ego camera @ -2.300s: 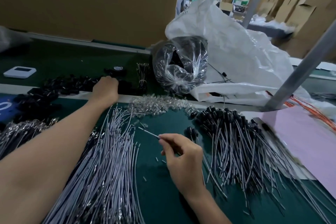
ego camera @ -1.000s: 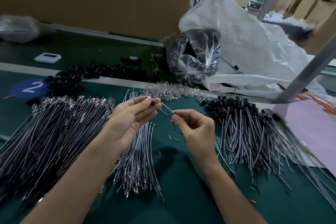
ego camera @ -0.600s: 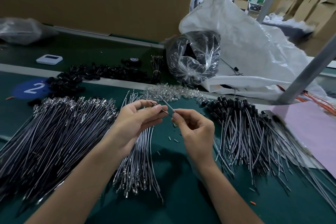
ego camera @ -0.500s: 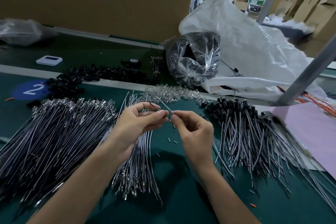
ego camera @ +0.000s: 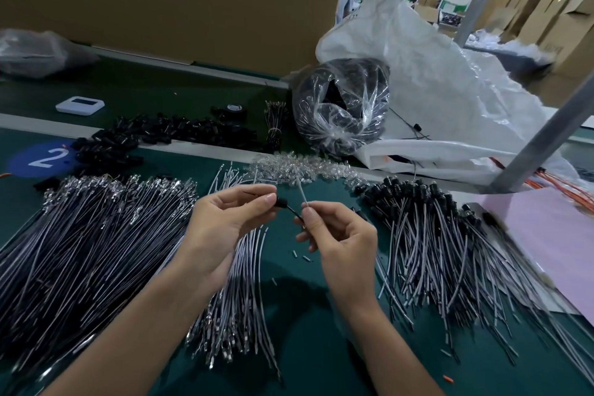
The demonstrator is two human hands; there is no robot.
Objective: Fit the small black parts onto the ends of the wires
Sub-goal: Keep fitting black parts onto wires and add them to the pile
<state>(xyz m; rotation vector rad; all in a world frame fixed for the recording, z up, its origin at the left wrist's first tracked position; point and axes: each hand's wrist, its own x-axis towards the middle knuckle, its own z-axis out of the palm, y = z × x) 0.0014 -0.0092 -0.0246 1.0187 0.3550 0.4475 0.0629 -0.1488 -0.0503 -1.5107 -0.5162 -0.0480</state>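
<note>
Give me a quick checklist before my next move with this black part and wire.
1. Grip of left hand on small black part: fingertip pinch, ok.
2. Grip of right hand on wire: pinched, pale end sticking up, ok.
3. Part seated on the wire's end: cannot tell, too small.
4. Supply of unfitted wires below the hands: ok.
5. Supply of loose black parts at far left: ok.
6. Room on the fitted pile at right: ok.

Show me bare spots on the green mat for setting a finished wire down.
Bare green mat lies between the middle bundle of grey wires and the right heap of black-capped wires, below the right hand; tiny scraps only. The left heap of dark wires is crowded.
</note>
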